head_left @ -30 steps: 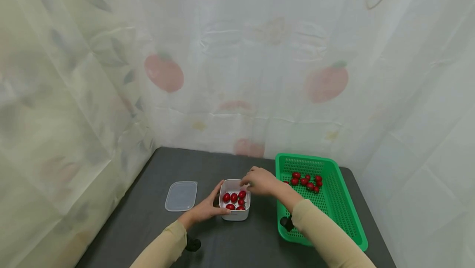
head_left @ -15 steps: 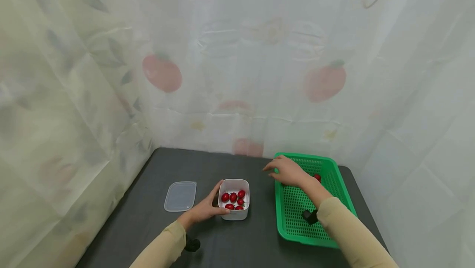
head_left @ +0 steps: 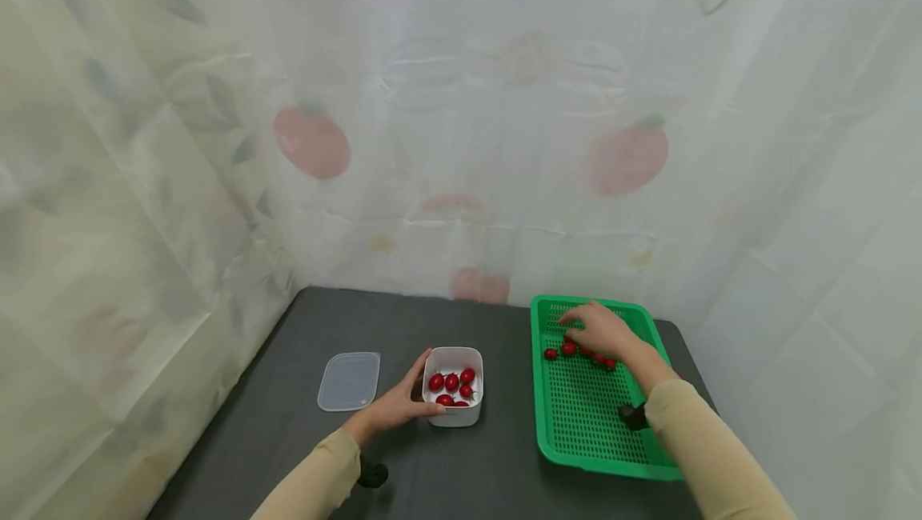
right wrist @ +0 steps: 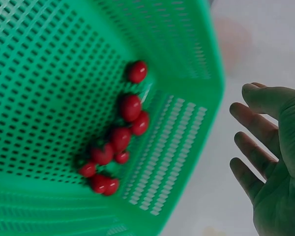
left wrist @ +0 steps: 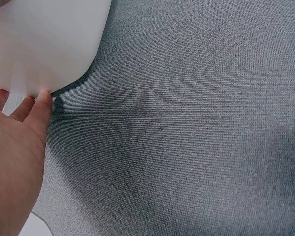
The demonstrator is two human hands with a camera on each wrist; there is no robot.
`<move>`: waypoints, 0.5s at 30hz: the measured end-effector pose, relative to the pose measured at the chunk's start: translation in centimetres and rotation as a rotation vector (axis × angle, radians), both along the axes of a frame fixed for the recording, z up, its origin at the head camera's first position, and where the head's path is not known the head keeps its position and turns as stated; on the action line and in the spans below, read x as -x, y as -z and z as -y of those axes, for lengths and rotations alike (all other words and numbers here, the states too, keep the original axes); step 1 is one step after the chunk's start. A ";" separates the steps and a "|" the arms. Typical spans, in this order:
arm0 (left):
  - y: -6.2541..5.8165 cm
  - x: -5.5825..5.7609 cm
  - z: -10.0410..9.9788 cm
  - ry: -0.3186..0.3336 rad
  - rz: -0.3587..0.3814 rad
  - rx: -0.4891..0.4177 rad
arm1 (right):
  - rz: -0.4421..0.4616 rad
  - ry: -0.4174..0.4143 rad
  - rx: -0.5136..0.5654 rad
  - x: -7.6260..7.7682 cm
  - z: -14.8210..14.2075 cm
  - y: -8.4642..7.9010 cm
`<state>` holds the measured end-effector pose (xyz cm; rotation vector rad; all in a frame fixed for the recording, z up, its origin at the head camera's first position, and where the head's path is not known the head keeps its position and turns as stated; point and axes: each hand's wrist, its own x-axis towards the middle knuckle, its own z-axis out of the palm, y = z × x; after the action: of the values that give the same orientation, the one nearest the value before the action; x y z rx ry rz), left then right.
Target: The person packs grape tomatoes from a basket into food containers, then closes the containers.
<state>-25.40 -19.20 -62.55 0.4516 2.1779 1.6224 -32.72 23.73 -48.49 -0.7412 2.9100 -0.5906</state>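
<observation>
My left hand (head_left: 396,406) holds a small white plastic food container (head_left: 454,418), thumb along the near side and fingers on the left wall. In the left wrist view, fingertips (left wrist: 43,98) press against the container's wall (left wrist: 54,44). Several red cherry tomatoes (head_left: 451,382) lie on its bottom. Over the far end of a green perforated basket (head_left: 543,408) hovers my right hand (head_left: 603,331), holding nothing. The right wrist view has its fingers (right wrist: 255,123) spread loosely. Several more cherry tomatoes (right wrist: 131,108) are bunched at that end of the basket, partly hidden by the hand in the head view.
A translucent square lid (head_left: 349,382) lies left of the container on the dark grey tabletop (head_left: 461,480). Printed plastic curtains (head_left: 446,144) hang behind the table and along both sides.
My right hand has moved right, from above the white container to over the far end of the green basket. The left hand has stayed on the container.
</observation>
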 end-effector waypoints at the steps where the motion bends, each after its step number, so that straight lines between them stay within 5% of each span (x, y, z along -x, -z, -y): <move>1: 0.0 0.0 0.0 -0.001 -0.001 0.003 | 0.002 0.002 -0.001 0.0 -0.2 0.2; 15: -0.4 -0.6 0.0 -0.015 0.001 0.015 | 0.083 -0.017 -0.013 -0.5 0.6 3.2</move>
<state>-24.79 -19.18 -62.19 0.4310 2.1963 1.6132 -32.18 23.15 -51.65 -0.7207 2.8264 -0.5852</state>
